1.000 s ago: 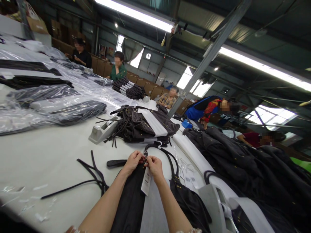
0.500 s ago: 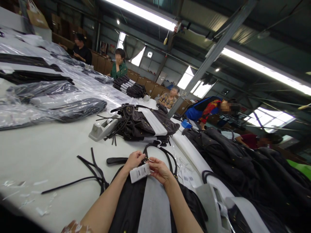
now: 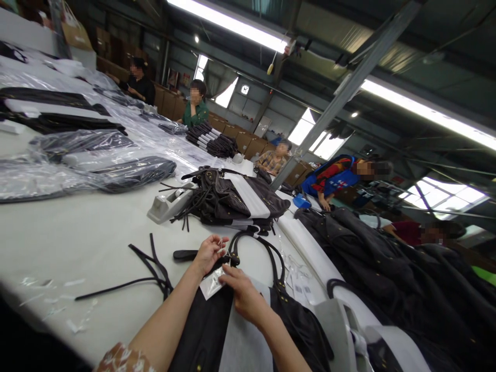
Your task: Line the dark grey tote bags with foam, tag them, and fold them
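Observation:
A black handbag (image 3: 203, 330) lies in front of me, with a pale grey paper band (image 3: 246, 336) around it and looped handles (image 3: 273, 253) at its far end. My left hand (image 3: 211, 254) is closed over the far end of the bag, a thin white string (image 3: 221, 244) between its fingertips. Just below, my right hand (image 3: 243, 292) has its thumb and fingers closed on a white hang tag (image 3: 211, 284). The tag rests over the bag, tilted, and partly hidden by my fingers. Dark straps (image 3: 155, 263) spread over the table left of the bag.
Beyond my hands stand stacked black bags (image 3: 220, 199) beside a grey tape dispenser (image 3: 168, 204). Another grey dispenser (image 3: 337, 325) is at my right, near a heap of black bags (image 3: 372, 263). Plastic-wrapped bags (image 3: 132, 173) lie left. Several people work farther back.
My left hand has lifted slightly away from the bag's handle, drawing the string. My right hand has turned over and the tag has swung down and left, its printed face no longer showing.

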`<state>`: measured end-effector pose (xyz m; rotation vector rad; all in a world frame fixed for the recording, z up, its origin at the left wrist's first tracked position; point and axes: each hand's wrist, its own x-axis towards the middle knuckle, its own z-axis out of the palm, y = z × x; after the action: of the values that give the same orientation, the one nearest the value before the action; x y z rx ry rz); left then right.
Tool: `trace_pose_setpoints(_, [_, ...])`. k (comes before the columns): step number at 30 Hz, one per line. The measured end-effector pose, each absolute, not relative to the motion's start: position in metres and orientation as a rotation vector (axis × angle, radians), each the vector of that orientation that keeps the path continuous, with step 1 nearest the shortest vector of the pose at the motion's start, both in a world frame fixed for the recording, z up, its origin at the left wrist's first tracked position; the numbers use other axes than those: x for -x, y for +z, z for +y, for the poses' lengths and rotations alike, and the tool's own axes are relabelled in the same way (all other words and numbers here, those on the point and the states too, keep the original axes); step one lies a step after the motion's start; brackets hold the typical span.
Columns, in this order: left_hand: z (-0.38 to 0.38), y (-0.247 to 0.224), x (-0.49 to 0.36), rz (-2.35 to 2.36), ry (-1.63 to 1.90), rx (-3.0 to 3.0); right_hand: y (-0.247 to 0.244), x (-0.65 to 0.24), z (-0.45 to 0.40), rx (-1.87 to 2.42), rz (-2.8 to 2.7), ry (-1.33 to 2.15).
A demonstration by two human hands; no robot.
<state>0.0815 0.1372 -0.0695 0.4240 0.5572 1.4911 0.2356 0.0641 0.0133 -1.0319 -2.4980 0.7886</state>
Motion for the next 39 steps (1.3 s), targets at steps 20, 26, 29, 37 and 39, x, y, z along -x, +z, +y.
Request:
trace_pose_setpoints(20, [0.136,-0.063,-0.091,0.585,1.485,-0.575,0.016,-0.221,0.123,1.813,-2.107,0.41])
trace_pose_setpoints(26, [0.136,-0.063,-0.093,0.736,1.505,-0.734,0.019,-0.216,0.129,1.85,-2.231,0.499])
trace_pose_setpoints(29, [0.138,-0.065,-0.095,0.825,1.494,-0.848,0.019,-0.214,0.13,1.854,-2.258,0.514])
trace_pose_setpoints(37, [0.131,-0.062,-0.093,1.35,1.612,-0.943,0.038,-0.246,0.096,1.969,-2.066,0.386])
trace_pose_setpoints(39, [0.125,-0.056,-0.092,1.447,1.614,-0.968,0.039,-0.265,0.067,2.007,-2.053,0.369])
